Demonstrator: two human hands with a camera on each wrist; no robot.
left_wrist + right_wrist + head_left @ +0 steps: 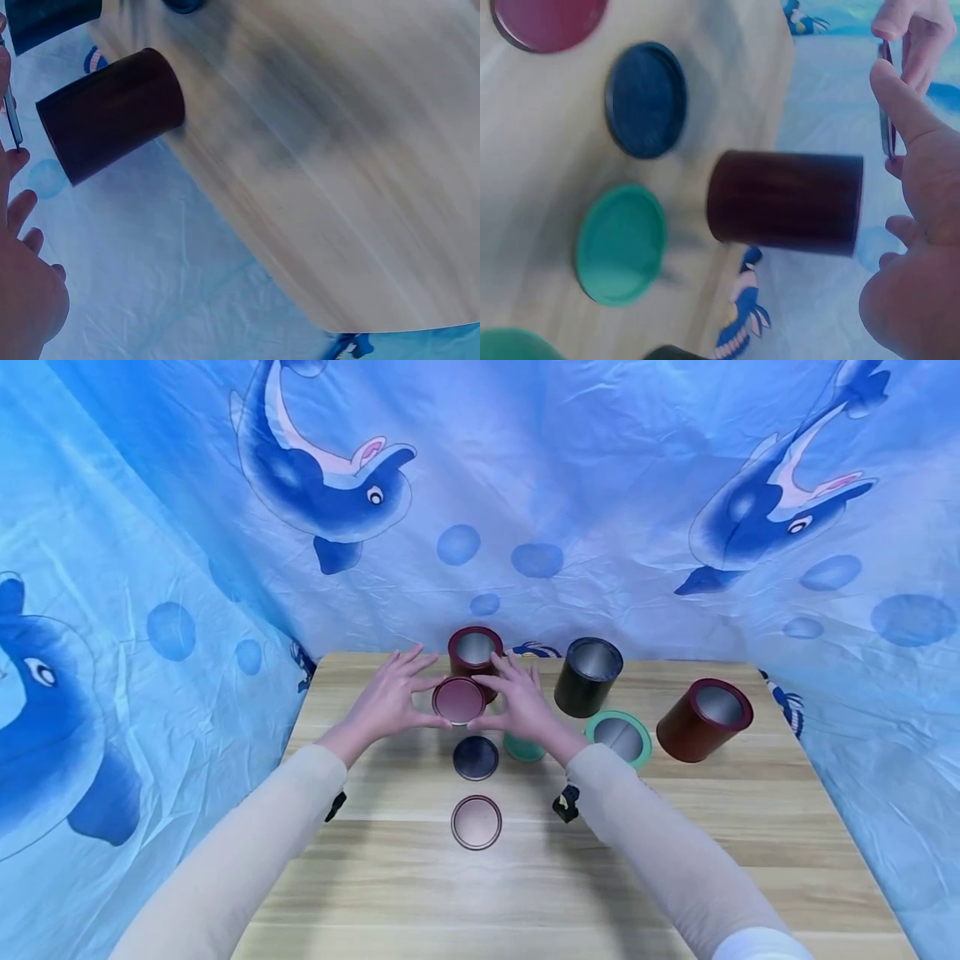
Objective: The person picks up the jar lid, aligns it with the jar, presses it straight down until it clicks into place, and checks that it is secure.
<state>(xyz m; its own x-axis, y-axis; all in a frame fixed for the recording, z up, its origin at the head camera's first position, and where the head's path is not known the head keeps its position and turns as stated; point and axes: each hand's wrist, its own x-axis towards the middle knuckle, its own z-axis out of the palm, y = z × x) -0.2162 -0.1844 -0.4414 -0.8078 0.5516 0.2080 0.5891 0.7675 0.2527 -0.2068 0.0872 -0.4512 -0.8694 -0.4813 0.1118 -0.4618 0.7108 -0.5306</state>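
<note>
The left hand (384, 699) and the right hand (522, 697) reach forward in pale sleeves (247, 843), the forearms slanting inward until the two thumbs nearly meet just before the back can (786, 201). Each hand pinches one side of the held lid (459, 700), thumb on the edge nearer the person and forefinger on the farther edge. The remaining fingers fan out loosely away from it, so neither hand is fully closed.

The held lid is in the air, level with the back can's open mouth or a little above it, on the person's side and slightly to the left; the wrist views show it apart from the can. It is round and flat, a dull wine red with a darker raised rim, and from the side it looks like a thin dark disc. The back can stands upright, dark red, with a grey inside.

On the tabletop (390, 893), a dark blue lid (476, 758) lies in front of the back can, with a second red lid (476, 822) beyond it, closer to the person. A green lid (622, 246) lies in front and to the right of the can. Farther right of it stand a black can (583, 689), a green can (619, 739) and, farthest out, another red can (690, 731).
</note>
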